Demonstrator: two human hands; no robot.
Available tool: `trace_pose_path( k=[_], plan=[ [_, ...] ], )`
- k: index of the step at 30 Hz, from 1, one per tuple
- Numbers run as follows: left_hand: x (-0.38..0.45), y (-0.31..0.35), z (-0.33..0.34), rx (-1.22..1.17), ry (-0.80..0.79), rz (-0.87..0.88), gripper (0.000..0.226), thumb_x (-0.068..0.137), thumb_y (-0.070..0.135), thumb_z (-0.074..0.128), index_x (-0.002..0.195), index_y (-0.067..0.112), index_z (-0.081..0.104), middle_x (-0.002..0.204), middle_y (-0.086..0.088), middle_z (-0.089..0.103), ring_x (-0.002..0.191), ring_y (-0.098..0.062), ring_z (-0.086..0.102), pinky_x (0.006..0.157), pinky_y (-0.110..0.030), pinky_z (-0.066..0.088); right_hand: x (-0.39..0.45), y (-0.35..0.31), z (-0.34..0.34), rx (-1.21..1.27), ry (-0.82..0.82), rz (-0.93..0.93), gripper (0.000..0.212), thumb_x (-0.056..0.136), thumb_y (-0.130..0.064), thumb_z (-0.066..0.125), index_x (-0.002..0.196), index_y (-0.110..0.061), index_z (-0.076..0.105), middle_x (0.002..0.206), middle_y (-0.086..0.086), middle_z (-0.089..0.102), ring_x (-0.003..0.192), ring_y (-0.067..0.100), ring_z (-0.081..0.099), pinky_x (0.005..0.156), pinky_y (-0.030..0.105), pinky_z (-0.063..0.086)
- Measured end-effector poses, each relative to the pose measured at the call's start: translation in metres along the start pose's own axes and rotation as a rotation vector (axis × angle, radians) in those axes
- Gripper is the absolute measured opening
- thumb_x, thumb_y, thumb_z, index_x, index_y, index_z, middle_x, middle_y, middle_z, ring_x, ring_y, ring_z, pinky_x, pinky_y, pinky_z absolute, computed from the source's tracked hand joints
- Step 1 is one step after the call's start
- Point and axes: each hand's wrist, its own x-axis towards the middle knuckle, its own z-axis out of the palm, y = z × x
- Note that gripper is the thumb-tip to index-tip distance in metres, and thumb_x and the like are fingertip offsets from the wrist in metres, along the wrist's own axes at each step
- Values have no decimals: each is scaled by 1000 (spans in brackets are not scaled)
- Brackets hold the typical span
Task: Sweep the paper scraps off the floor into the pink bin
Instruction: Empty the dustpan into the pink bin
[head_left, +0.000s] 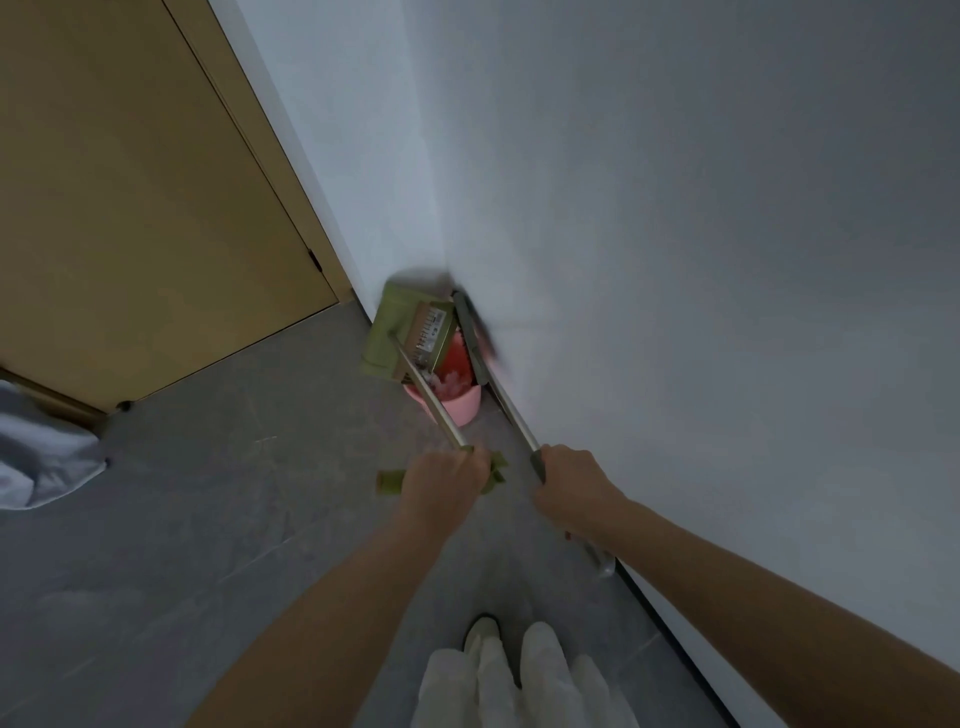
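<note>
I look down on a grey tiled floor (182, 519) that meets a white wall (675, 208) on the right, with a tan door (130, 182) at upper left. In the corner stands the pink bin (462, 408), its mouth facing up, with pale paper scraps (447, 382) already lying inside it. A green dustpan (402, 330) hangs tipped over the bin's rim, I judge so that its load slides in. Beside it, against the wall, the broom (475, 332) is blurred, its head just past the bin.

My left hand (441, 491) is wrapped around the dustpan's metal pole, fingers closed on it, forearm stretched forward. My right hand (571, 488) grips the broom's pole the same way, close to the wall. A white shoe (483, 631) shows at the bottom edge.
</note>
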Motion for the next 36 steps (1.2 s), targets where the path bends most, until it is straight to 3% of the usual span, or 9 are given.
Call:
trace_pose_path(
  k=[3,5,11,14,17,21,26,32,36],
  plan=[
    [-2,-3,-12,61,-57,-16,8,89,15,63,97,15,61,75,-4,69,66,-22,70,51,-28,41,-1,-2,-1,-20,1,-1,25,89,-14,52,111,-3,52,94,4,48,81,18,49,66,26,44],
    [-1,-5,-7,60,-34,-39,25,100,10,39,121,13,52,99,-5,69,88,-25,70,62,-30,40,-1,-2,-2,-20,2,-5,26,89,-14,52,113,-3,52,95,5,49,82,19,49,69,27,46],
    [-5,-3,-11,136,-4,-23,42,103,13,37,145,11,38,99,-4,70,84,-21,70,59,-29,39,-3,-2,-1,-27,1,-16,25,89,-12,50,113,-4,53,95,5,51,80,18,49,67,26,45],
    [-8,-7,-1,101,-21,-26,45,72,23,82,116,18,72,55,-2,63,42,-13,61,36,-23,36,-3,0,0,-29,-2,-1,24,89,-12,50,111,-4,53,96,6,53,79,19,51,66,27,51],
    [0,-12,5,81,23,-59,34,47,18,93,77,18,76,39,-1,51,28,-14,51,29,-20,32,-1,1,-2,-24,-9,12,26,87,-11,51,112,-4,53,94,7,52,74,17,52,64,28,53],
    [0,-20,-8,69,-3,-64,31,88,11,62,119,13,64,73,-3,69,62,-21,69,53,-29,48,2,-1,-3,-20,-4,21,23,86,-11,53,109,-4,55,95,8,56,72,17,54,64,31,56],
    [0,-24,-11,-21,30,-162,49,96,6,43,144,15,44,88,-6,71,75,-26,70,61,-33,52,-1,-6,-6,-35,1,9,19,86,-10,53,104,-5,55,88,3,52,61,10,44,49,19,43],
    [-2,-34,-24,-105,69,-274,53,101,9,38,152,23,31,98,-7,69,84,-25,69,62,-32,45,-8,-19,-16,-35,-16,0,17,87,-9,54,104,-5,55,93,8,55,70,19,55,50,24,48],
    [-9,-55,-44,-207,164,-383,38,105,21,37,142,22,46,92,-6,68,75,-22,67,56,-29,44,-16,-30,-26,-8,-1,7,4,87,-7,52,86,-9,49,76,1,47,59,13,49,45,20,43]
  ],
)
